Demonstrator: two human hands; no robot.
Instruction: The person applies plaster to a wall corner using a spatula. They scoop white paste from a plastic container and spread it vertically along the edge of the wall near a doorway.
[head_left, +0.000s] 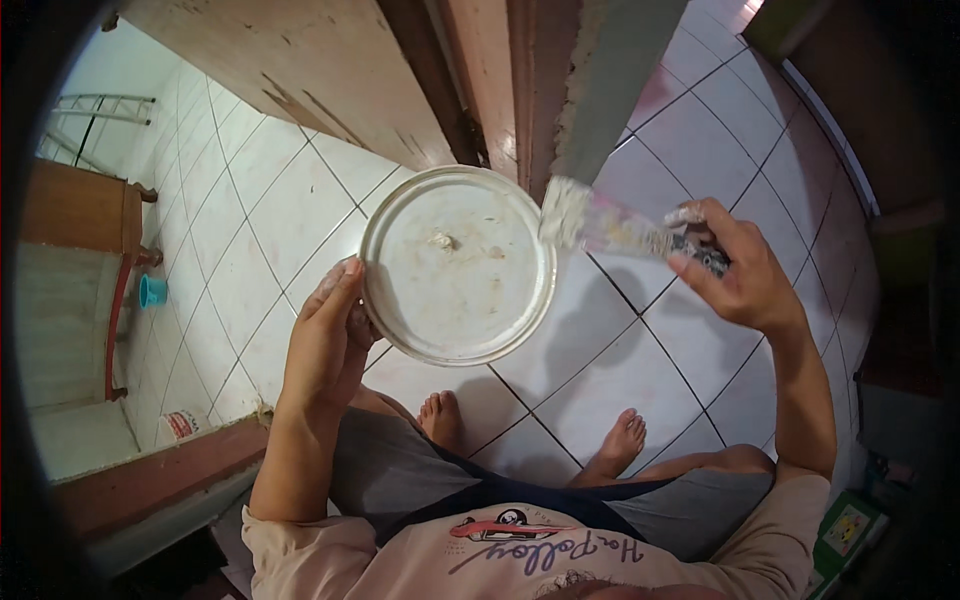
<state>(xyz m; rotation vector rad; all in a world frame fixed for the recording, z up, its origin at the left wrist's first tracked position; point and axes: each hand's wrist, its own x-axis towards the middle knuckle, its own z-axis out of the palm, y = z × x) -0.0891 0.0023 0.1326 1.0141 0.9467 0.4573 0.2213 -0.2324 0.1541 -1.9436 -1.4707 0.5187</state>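
Observation:
My left hand (332, 312) grips the left rim of a round white bucket lid (455, 305), thumb on top and the other fingers beneath. A small lump of off-white putty (441, 240) sits on the lid among smears and specks. In my right hand (745, 262) is a putty knife (625, 228), held by its dark, stained handle. Its blade points left, and whitish putty (565, 208) coats the end, right at the lid's right rim. Whether blade and rim touch, I cannot tell. Whitish residue marks my fingers.
Ahead rise a worn door (290, 70), a pinkish door frame (490, 90) and a rough wall edge (610, 90). White floor tiles (640, 370) lie below. A wooden cabinet (85, 205), ladder (105, 108) and teal bucket (153, 291) stand left. A pinkish ledge (165, 470) is near my left elbow.

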